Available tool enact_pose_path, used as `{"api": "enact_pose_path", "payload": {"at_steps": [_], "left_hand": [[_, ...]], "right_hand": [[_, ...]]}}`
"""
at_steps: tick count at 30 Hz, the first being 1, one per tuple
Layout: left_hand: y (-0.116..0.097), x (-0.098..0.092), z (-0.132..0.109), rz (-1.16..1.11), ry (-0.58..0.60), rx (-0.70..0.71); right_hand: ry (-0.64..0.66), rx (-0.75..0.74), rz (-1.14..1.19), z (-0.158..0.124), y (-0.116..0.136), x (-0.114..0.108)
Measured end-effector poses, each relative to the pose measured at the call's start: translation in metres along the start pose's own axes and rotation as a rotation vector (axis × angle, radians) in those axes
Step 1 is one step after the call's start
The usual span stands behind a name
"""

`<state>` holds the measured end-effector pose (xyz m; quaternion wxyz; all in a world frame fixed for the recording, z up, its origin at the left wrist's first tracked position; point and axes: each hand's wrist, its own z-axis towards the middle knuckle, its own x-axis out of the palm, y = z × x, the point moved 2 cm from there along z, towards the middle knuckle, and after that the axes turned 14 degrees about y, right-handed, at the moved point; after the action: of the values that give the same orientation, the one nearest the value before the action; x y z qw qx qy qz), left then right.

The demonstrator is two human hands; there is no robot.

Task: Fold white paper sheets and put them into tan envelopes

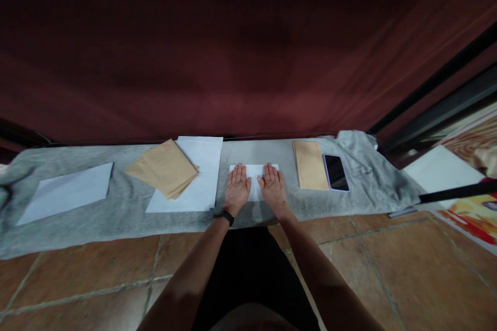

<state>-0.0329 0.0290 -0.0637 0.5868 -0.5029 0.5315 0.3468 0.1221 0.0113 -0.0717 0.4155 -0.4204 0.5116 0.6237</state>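
A small white sheet of paper (255, 186), maybe folded, lies flat on the grey cloth straight ahead of me. My left hand (237, 190), with a dark band on its wrist, rests flat on the paper's left part, fingers stretched forward. On the right part lies my right hand (272, 190), equally flat and open. Between the two hands a strip of white shows; the rest of the sheet is partly covered by them. To the right sit brown envelopes (311, 165) in a small stack. Several more brown envelopes (166, 166) lie fanned out on the left.
Large white sheets (205, 186) lie partly under the left envelopes, and another white sheet (70, 191) is farther left. A phone (336, 172) lies beside the right stack. The grey cloth (128, 222) covers a narrow surface against a dark red wall (248, 62). Black bars (458, 192) stand at right.
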Motion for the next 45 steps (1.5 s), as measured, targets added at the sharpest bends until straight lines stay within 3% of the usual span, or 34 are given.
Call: {"api": "enact_pose_path", "payload": {"at_steps": [16, 31, 40, 45], "left_hand": [[0.011, 0.003, -0.023, -0.027, -0.09, -0.1], [0.012, -0.004, -0.062, -0.099, -0.122, -0.112], [0.011, -0.003, -0.07, -0.071, -0.122, -0.098], [0.01, -0.005, -0.071, -0.05, -0.102, -0.096]], "right_hand": [[-0.01, 0.068, -0.045, -0.018, -0.021, -0.01], [-0.029, 0.085, 0.02, -0.039, -0.034, -0.022], [0.082, 0.313, 0.076, -0.042, -0.026, -0.048], [0.226, 0.489, 0.357, -0.032, -0.025, -0.053]]}}
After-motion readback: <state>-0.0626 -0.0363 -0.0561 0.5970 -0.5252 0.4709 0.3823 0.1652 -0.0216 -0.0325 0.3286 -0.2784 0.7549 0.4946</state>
